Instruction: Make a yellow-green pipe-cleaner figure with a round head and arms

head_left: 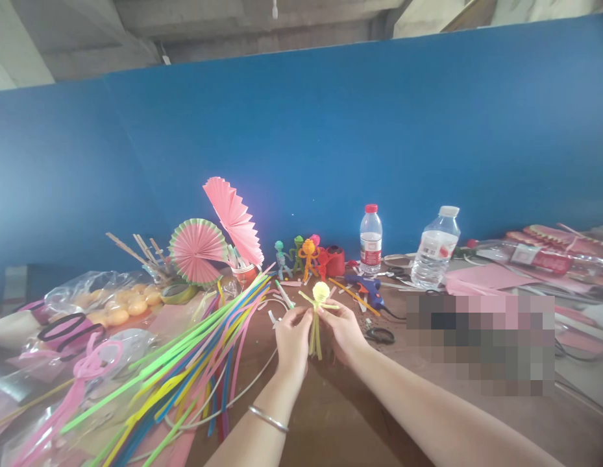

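Between my two hands a yellow pipe-cleaner figure (315, 327) stands upright, with a round coiled head, two thin arms spread out and legs hanging down. My left hand (292, 334) pinches it at the body from the left, a bangle on that wrist. From the other side my right hand (344, 329) grips it just below the head. Behind it, several finished-looking figures in teal, green, pink, red and orange stand together, the orange figure (309, 258) foremost. A large bundle of coloured pipe cleaners (198, 363) lies to the left of my left hand.
A blue glue gun (367, 289), a pencil (354, 297) and black scissors handles (380, 335) lie right of centre. Two water bottles stand behind, one with a red cap (371, 243). Folded paper fans (198, 251) and a bag of orange balls (121, 305) are at left. A blurred patch covers the right.
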A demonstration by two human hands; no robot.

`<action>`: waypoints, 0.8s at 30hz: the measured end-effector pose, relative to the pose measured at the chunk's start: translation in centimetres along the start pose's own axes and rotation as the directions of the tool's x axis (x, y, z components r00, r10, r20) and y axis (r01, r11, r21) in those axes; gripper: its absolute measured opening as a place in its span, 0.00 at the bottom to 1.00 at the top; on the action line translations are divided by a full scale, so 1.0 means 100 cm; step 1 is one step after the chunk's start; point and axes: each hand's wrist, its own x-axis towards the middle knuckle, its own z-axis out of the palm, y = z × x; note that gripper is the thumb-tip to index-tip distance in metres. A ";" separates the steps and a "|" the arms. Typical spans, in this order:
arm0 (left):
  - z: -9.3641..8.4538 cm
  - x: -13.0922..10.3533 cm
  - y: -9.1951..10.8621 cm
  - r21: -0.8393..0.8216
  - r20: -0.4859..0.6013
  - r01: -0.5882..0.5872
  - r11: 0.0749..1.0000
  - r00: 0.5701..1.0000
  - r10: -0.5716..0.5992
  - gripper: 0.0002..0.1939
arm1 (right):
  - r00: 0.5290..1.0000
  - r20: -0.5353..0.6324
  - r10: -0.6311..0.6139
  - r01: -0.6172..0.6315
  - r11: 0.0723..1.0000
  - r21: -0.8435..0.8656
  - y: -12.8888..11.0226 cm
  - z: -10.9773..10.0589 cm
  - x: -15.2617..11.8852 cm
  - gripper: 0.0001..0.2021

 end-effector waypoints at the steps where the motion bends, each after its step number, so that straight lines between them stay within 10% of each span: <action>1: 0.000 0.000 -0.001 0.002 0.010 0.009 1.000 1.000 -0.009 0.10 | 1.000 -0.007 -0.006 0.006 1.000 -0.011 0.000 -0.001 0.001 0.12; 24: 0.001 0.003 -0.001 0.020 0.231 0.006 1.000 0.973 -0.010 0.11 | 0.965 -0.117 -0.233 0.176 0.912 -0.371 0.003 -0.011 0.009 0.05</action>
